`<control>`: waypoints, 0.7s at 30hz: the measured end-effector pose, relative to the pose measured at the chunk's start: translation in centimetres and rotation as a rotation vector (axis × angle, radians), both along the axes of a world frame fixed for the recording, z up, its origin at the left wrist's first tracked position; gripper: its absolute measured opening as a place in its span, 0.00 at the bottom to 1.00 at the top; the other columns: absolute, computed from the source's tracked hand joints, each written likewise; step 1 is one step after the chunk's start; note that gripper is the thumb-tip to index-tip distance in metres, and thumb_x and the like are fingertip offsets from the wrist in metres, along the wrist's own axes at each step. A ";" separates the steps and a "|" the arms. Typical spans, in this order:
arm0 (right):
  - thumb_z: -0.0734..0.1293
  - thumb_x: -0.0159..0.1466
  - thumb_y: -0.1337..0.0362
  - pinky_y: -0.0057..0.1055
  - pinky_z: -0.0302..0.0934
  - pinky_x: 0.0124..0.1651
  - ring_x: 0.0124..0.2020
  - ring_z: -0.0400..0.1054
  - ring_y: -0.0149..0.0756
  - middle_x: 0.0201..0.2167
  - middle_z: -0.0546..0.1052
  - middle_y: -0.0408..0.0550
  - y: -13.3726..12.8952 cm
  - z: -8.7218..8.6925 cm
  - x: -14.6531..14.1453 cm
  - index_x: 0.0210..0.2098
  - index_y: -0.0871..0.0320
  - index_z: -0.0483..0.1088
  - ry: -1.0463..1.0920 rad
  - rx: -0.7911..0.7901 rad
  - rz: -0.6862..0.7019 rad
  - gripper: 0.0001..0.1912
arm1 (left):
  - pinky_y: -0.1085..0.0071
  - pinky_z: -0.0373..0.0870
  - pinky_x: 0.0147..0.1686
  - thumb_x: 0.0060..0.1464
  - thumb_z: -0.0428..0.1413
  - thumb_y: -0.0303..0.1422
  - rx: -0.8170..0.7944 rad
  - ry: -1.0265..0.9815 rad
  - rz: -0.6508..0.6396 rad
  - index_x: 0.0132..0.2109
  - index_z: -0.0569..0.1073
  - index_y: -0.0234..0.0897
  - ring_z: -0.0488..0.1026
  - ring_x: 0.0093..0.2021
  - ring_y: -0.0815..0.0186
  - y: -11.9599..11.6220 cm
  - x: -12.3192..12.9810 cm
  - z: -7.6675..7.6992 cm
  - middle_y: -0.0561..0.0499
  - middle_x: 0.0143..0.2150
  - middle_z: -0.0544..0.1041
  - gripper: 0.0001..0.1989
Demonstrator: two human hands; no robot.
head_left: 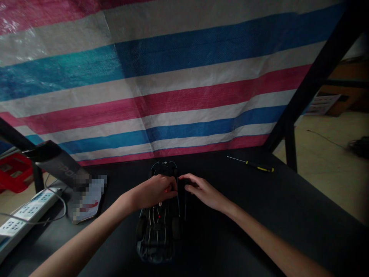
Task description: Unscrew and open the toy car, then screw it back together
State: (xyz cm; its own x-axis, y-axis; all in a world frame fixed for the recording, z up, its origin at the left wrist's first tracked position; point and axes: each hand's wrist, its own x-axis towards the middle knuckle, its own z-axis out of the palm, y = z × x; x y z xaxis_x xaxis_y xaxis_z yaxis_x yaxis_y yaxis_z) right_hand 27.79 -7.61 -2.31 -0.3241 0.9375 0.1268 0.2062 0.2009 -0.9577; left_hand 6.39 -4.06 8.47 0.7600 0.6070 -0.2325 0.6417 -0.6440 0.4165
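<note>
A dark toy car (157,231) lies on the black table (230,238) with its underside up, wheels and thin pale lines showing. Over its far half rests my left hand (162,188), fingers curled down onto the chassis; whatever is between the fingertips is hidden. Just right of the car, my right hand (201,189) has its thumb and fingers apart, with nothing visible between them. A dark thin edge stands beside the car under the right fingertips. A black and yellow screwdriver (259,167) lies at the back right.
On the left are a white power strip (25,213) with a grey cable, a phone (90,200) and a dark cylindrical object (62,165). A striped sheet (178,100) hangs behind the table. A black frame post (311,84) rises at the right, and a red stool (15,173) stands at the left.
</note>
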 end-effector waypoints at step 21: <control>0.63 0.68 0.66 0.38 0.63 0.56 0.53 0.72 0.40 0.51 0.78 0.47 -0.5 0.8 -0.3 0.56 0.51 0.70 0.068 0.025 0.055 0.17 | 0.69 0.68 0.35 0.61 0.55 0.23 0.343 0.118 -0.191 0.39 0.75 0.35 0.79 0.37 0.61 -0.4 1.5 0.7 0.46 0.41 0.80 0.05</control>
